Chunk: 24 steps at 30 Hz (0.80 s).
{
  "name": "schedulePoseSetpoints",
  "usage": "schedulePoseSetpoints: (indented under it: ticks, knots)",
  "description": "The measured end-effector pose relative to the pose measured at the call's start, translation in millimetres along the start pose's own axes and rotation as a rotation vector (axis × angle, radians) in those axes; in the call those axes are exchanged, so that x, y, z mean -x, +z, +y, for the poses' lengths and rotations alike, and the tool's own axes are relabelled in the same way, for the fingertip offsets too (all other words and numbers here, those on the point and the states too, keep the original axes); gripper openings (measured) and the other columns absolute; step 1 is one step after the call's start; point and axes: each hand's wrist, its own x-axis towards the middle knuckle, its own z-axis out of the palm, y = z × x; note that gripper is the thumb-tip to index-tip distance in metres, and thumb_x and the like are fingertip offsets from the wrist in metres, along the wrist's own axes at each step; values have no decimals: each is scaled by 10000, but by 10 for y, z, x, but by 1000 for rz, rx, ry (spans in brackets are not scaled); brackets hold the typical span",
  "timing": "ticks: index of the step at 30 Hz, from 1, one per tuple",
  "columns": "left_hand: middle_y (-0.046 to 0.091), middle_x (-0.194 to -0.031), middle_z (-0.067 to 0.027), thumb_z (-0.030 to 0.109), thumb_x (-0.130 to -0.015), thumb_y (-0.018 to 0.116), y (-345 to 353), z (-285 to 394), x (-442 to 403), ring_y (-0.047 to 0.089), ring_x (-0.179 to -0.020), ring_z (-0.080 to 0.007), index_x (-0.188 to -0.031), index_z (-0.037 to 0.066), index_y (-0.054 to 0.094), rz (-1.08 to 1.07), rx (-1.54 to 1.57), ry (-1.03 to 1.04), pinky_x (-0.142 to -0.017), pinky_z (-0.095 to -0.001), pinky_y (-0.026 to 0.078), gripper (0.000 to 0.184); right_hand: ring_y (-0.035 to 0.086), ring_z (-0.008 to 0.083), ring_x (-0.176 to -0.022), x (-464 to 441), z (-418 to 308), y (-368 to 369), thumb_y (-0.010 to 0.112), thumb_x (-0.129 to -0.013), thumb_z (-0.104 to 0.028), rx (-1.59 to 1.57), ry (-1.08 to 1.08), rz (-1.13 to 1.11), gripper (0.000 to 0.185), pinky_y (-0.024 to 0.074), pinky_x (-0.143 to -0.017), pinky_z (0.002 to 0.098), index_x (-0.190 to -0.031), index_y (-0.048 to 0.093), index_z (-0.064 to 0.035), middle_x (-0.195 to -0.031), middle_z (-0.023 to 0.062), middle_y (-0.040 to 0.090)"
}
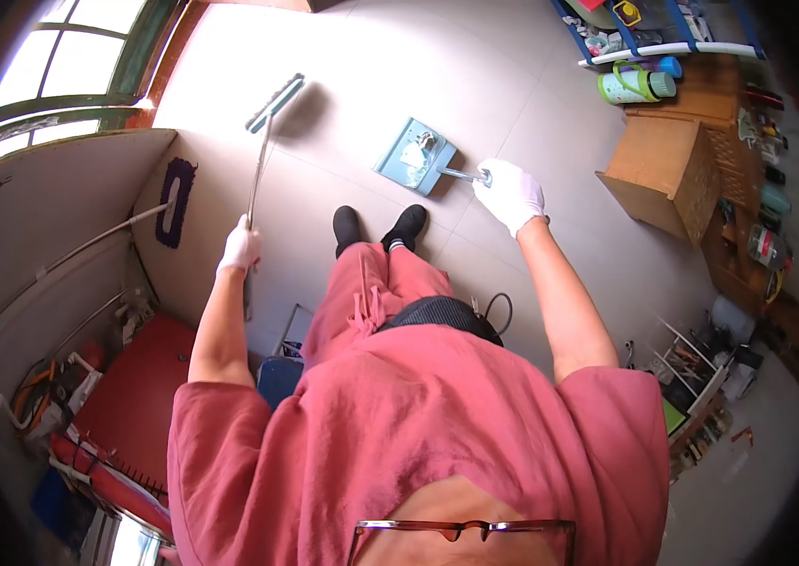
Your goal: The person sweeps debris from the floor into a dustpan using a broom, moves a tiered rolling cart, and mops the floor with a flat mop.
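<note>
My left hand [241,247], in a white glove, is closed around the thin pole of a broom [259,168]. The broom's long head [275,104] is ahead of me, at the upper left, over the pale floor. In a white glove too, my right hand [510,193] grips the short handle of a light blue dustpan [397,171]. Whitish and grey debris [420,151] lies in the pan. The dustpan is in front of my black shoes [406,226], its handle toward the right. Whether the broom head touches the floor, I cannot tell.
A purple-edged mop head [173,203] leans at the left, its pole along the wall. To the right stand a wooden cabinet [649,174], a green thermos [631,85] and a blue-framed rack [673,49]. A red surface [135,391] and a dark blue seat [277,379] lie left.
</note>
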Motion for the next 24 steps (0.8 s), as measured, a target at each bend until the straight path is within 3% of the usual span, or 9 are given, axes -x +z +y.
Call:
schedulePoseSetpoints:
  ticks: [3, 6, 10, 14, 16, 18, 20, 21, 24]
  knots:
    - [607, -741, -181, 98, -851, 415, 320, -486, -922, 615, -607, -306, -1206, -3, 386, -70, -202, 75, -551, -403, 490, 369, 627, 314, -835, 4, -69, 14, 539, -790, -303, 23, 58, -5, 191, 503, -688, 420, -879, 633, -162, -905, 94, 652]
    - [634, -867, -273, 36, -802, 374, 598, -136, -280, 648, -815, -390, -1245, -73, 285, -153, -472, 77, -741, -424, 493, 465, 628, 314, -832, -59, -133, 13, 547, -790, -315, 82, 95, -10, 199, 503, -691, 415, -900, 641, -179, -908, 87, 655]
    - [626, -783, -283, 25, -790, 394, 602, -197, 269, 651, -724, -382, -1271, -67, 227, -393, -446, 33, -671, -451, 498, 517, 628, 310, -836, -76, -207, -9, 559, -782, -322, 112, 135, -32, 202, 500, -702, 411, -915, 641, -194, -913, 82, 657]
    - [609, -679, -242, 30, -805, 369, 306, -570, 381, 622, -552, -333, -1313, -20, 258, -385, -468, 252, -515, -431, 484, 523, 626, 304, -846, -38, -223, 10, 571, -771, -323, 92, 143, -17, 205, 497, -710, 407, -914, 637, -191, -909, 82, 658]
    - [607, -669, -213, 53, -811, 380, -136, -207, 754, 556, -429, -270, -1353, 100, 371, -374, -344, 127, -377, -387, 438, 544, 624, 302, -848, -31, -190, 50, 577, -766, -324, 87, 144, 2, 207, 496, -710, 405, -910, 636, -187, -906, 82, 658]
    - [623, -724, -232, 81, -825, 408, -332, -230, 772, 603, -524, -322, -1296, 63, 434, -306, -339, 168, -481, -424, 488, 472, 624, 300, -842, -24, -137, 93, 578, -765, -331, 78, 150, 18, 209, 496, -707, 399, -908, 637, -189, -907, 84, 657]
    - [629, -800, -255, 113, -835, 442, -252, -741, 297, 625, -681, -388, -1252, 28, 459, -79, -495, 543, -636, -458, 502, 426, 624, 298, -840, 2, -106, 97, 584, -765, -332, 75, 144, 41, 213, 496, -705, 393, -911, 639, -187, -907, 84, 656]
    - [620, -860, -269, 126, -837, 454, -337, -444, 352, 602, -809, -426, -1220, 2, 470, -82, -507, 448, -748, -474, 473, 403, 624, 296, -840, 23, -105, 93, 589, -766, -331, 74, 136, 55, 216, 496, -704, 390, -915, 641, -183, -905, 83, 656]
    - [601, -743, -265, 71, -824, 397, -232, -87, -104, 610, -641, -376, -1110, -24, 462, -114, -380, 321, -608, -468, 472, 309, 622, 293, -845, 135, -60, 79, 616, -764, -321, 31, 127, 49, 231, 496, -707, 380, -938, 644, -172, -908, 83, 657]
